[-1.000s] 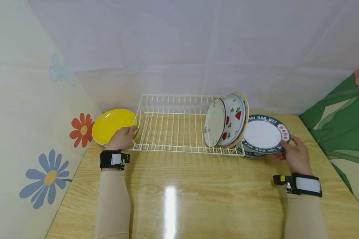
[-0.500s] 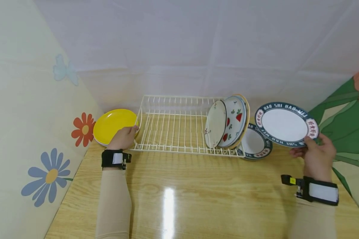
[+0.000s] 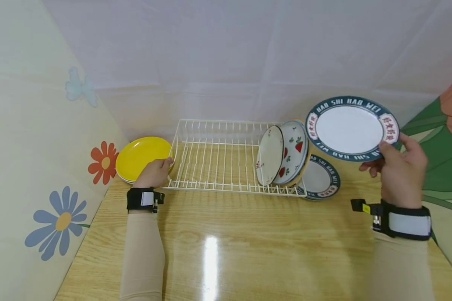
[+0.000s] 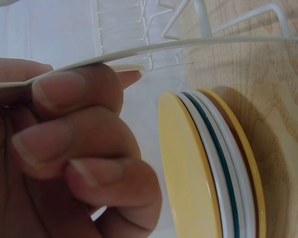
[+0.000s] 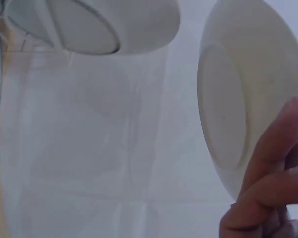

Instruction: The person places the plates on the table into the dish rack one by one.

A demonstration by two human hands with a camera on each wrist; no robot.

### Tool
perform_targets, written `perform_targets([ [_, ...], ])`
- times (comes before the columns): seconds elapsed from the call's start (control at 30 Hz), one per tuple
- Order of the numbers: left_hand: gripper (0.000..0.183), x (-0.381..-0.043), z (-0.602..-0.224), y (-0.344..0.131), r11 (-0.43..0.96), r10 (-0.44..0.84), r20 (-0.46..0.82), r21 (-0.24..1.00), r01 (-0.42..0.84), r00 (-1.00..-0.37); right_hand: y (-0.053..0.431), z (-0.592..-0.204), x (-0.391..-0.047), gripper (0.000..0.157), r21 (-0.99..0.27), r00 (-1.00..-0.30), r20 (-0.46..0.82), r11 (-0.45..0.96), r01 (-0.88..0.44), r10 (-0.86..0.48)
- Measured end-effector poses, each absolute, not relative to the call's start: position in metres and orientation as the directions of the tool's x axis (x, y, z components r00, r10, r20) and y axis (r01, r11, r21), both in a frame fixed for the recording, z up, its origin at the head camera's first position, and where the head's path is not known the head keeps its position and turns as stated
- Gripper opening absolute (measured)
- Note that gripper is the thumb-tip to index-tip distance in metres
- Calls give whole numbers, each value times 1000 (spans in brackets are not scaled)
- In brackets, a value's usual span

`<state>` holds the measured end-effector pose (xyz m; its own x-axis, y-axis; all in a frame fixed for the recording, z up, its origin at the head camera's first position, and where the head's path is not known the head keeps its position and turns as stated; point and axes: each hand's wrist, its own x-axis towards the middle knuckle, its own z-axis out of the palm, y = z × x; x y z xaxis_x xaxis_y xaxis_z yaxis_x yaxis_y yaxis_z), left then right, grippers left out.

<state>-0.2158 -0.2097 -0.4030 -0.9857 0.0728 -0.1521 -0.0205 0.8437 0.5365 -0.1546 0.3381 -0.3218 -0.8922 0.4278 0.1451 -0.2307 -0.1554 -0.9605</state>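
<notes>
My right hand (image 3: 403, 171) pinches the right rim of a white plate (image 3: 350, 127) with a dark blue lettered border, held up in the air. In the right wrist view the pale underside of this plate (image 5: 226, 109) faces the camera, with fingers (image 5: 273, 153) beneath it. My left hand (image 3: 154, 173) grips the left end of a white wire dish rack (image 3: 218, 188); its curled fingers (image 4: 84, 129) wrap the wire. Several plates lean at the rack's right end, among them a cream one (image 3: 270, 156) and a strawberry-patterned one (image 3: 295, 146).
A stack topped by a yellow plate (image 3: 143, 159) lies left of the rack, beside my left hand. Another blue-bordered plate (image 3: 320, 179) lies on the wooden table (image 3: 271, 242) by the rack's right end. A white cloth backdrop (image 3: 218, 62) stands behind.
My right hand has lifted the blue-bordered plate off the one beneath, first moving right, then up and slightly back left. My left hand stays on the rack.
</notes>
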Motion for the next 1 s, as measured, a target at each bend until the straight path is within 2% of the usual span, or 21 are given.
perform_targets([
  [0.13,60,-216,-404,-210,842,78,-162,538,-22,-984,316,-307,-163,49,-980,-917,188,6,-199,352],
  [0.27,60,-216,-406,-210,840,77,-161,541,-23,-984,290,-297,-174,53,-935,-929,248,318,-156,274],
  [0.4,59,-216,-407,-209,837,71,-166,546,-32,-984,262,-290,-184,55,-795,-935,290,595,-117,203],
  [0.53,58,-216,-406,-208,836,73,-168,548,-31,-983,236,-286,-195,55,-605,-932,349,783,-145,97],
  [0.7,59,-217,-405,-209,838,83,-153,546,-14,-985,211,-284,-211,53,-375,-916,398,905,-200,-37],
  [0.87,59,-217,-403,-209,842,68,-153,540,-26,-986,191,-287,-225,50,-247,-947,299,950,-193,-115],
  [1.0,59,-217,-402,-209,839,68,-157,543,-29,-985,178,-299,-235,40,-170,-967,218,971,-170,-132],
])
